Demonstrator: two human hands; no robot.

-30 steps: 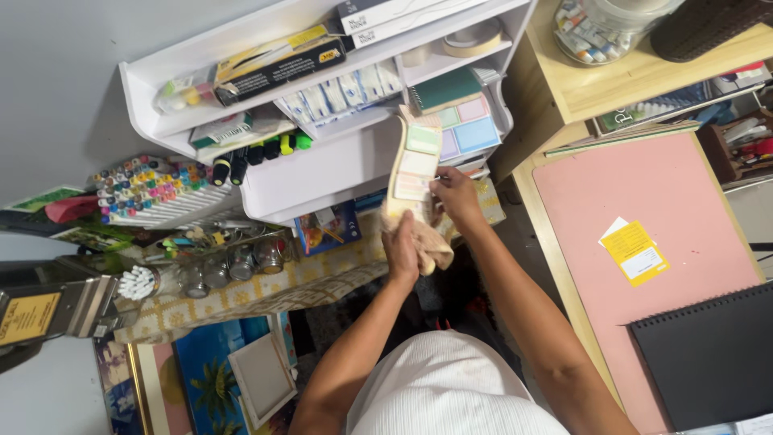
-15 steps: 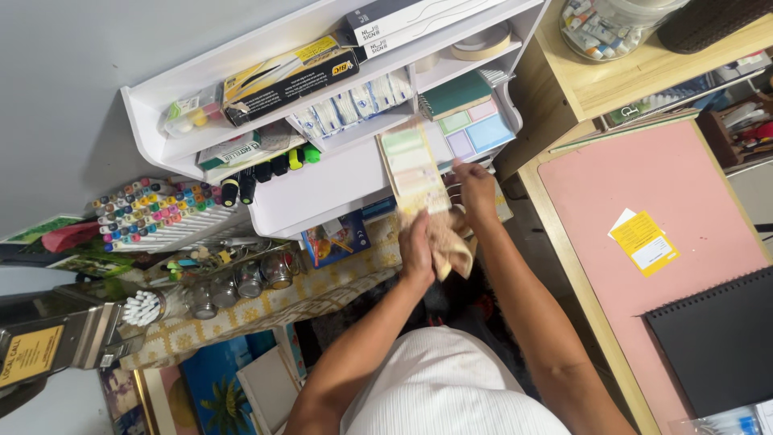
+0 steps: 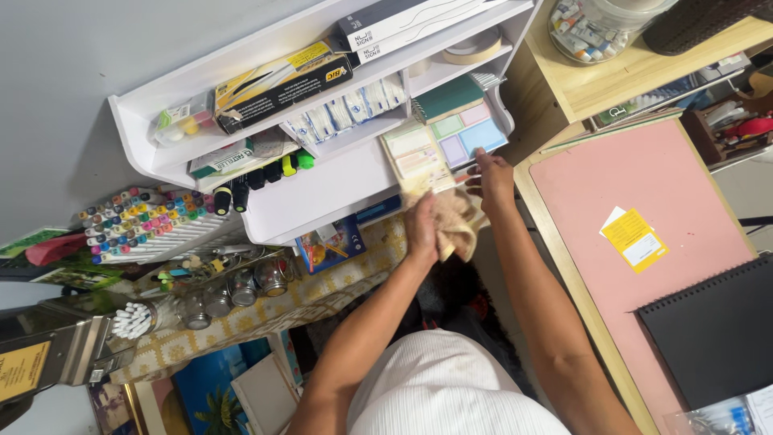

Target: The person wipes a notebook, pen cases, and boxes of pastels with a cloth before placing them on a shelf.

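Since half a second ago the sticky-note pad [image 3: 416,158] has tipped from upright toward the shelf unit [image 3: 322,181], and my right hand [image 3: 493,179] has slid up to the pastel note card [image 3: 465,133].

White shelf unit on the grey wall: boxes on the top tier, a row of highlighters [image 3: 259,175] along the lower left tier, a green notebook [image 3: 448,96] above the pastel card. Pink counter [image 3: 644,185] to the right, carrying a yellow slip [image 3: 635,240] and a black spiral sketchbook [image 3: 715,332]. Rack of coloured markers [image 3: 141,221] far left, small jars [image 3: 241,286] below it on a yellow patterned cloth [image 3: 306,286].

Left hand [image 3: 422,234]: grip closed around a beige cloth [image 3: 457,227], just beneath the pad's lower end; whether it also pinches the pad, I cannot tell. Right hand: fingers spread, tips touching the lower edge of the pastel card, grip holding nothing. Pad leans against the shelf front, just left of the card.
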